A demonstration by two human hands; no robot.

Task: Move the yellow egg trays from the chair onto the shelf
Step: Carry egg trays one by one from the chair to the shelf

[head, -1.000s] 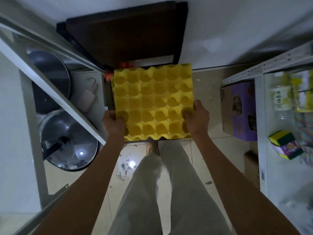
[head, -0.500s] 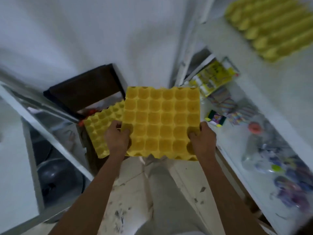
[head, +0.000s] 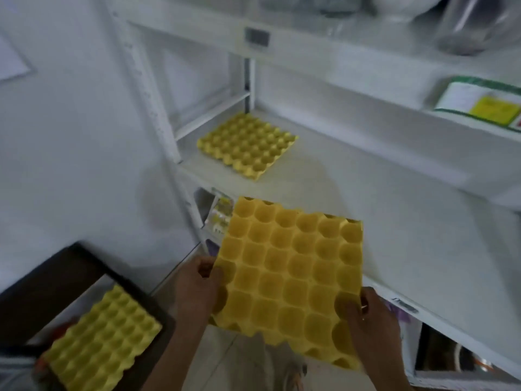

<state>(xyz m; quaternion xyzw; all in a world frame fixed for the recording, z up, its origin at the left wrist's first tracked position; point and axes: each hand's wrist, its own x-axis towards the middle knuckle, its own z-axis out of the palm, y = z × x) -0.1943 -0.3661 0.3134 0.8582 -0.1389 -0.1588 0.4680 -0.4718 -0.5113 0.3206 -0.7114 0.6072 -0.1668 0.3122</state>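
I hold a yellow egg tray (head: 290, 277) level in front of me, below the front edge of the white shelf (head: 352, 198). My left hand (head: 197, 286) grips its left edge and my right hand (head: 369, 320) grips its near right corner. A second yellow egg tray (head: 246, 145) lies flat at the far left end of the shelf. A third yellow egg tray (head: 101, 342) rests on the dark chair (head: 48, 280) at the lower left.
A white wall stands to the left of the shelf's perforated upright post (head: 146, 88). An upper shelf carries a green-edged packet (head: 479, 103) and a clear container (head: 473, 26). Packets (head: 220, 215) sit on the lower shelf under the held tray.
The view has swung up and to the right, from the chair to the shelf. The held tray has moved with both hands toward the shelf, leaving the chair's tray at the lower left.
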